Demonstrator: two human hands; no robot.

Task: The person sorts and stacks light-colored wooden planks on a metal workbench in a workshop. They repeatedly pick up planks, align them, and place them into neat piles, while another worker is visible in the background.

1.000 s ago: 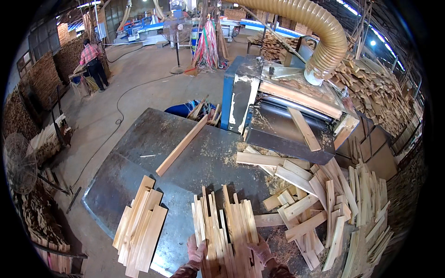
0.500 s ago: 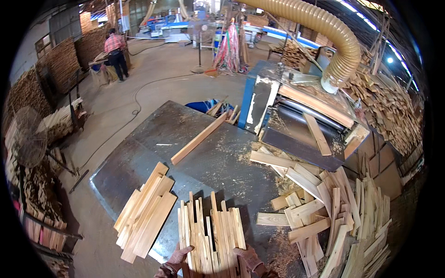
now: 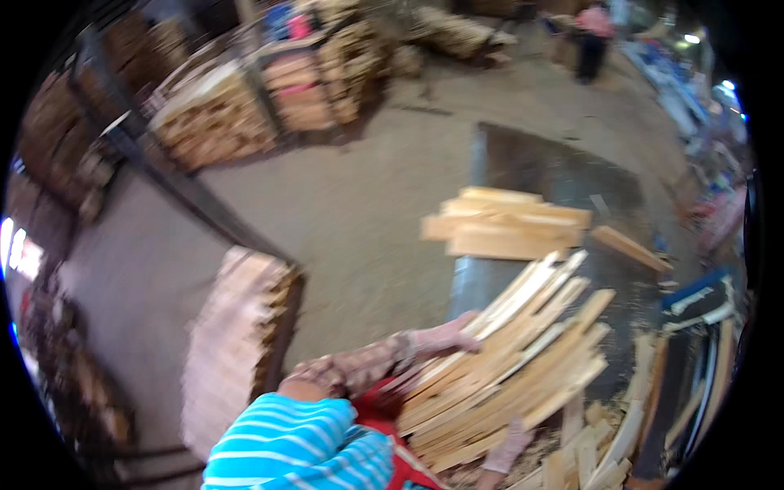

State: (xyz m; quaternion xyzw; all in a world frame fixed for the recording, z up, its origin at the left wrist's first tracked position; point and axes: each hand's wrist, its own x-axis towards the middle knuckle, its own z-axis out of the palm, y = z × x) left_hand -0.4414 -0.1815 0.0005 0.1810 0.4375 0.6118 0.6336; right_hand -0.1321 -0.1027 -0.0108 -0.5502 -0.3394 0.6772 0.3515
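Note:
A wide bundle of thin wooden strips (image 3: 510, 351) is clamped between my two gloved hands, its ends fanned unevenly. My left hand (image 3: 449, 335) presses the bundle's left side, fingers closed against the outer strips. On the opposite side my right hand (image 3: 508, 447) grips the strips low down, partly blurred by motion. Beyond the bundle, a small pile of flat boards (image 3: 518, 229) lies across the edge of the dark metal table (image 3: 563, 175). A single board (image 3: 630, 247) rests farther right on that table.
A pale stack of wood (image 3: 233, 351) stands on the floor to my left, beside a dark post or rail (image 3: 188, 200). Larger wood stacks (image 3: 216, 122) line the far left. Loose offcuts (image 3: 584, 457) lie at lower right near the machine (image 3: 694, 367). A person (image 3: 594, 41) stands far off.
My view has swung left, showing more floor and stacks on that side. Both hands still hold the bundle of strips. The pile of boards and the table now appear farther right.

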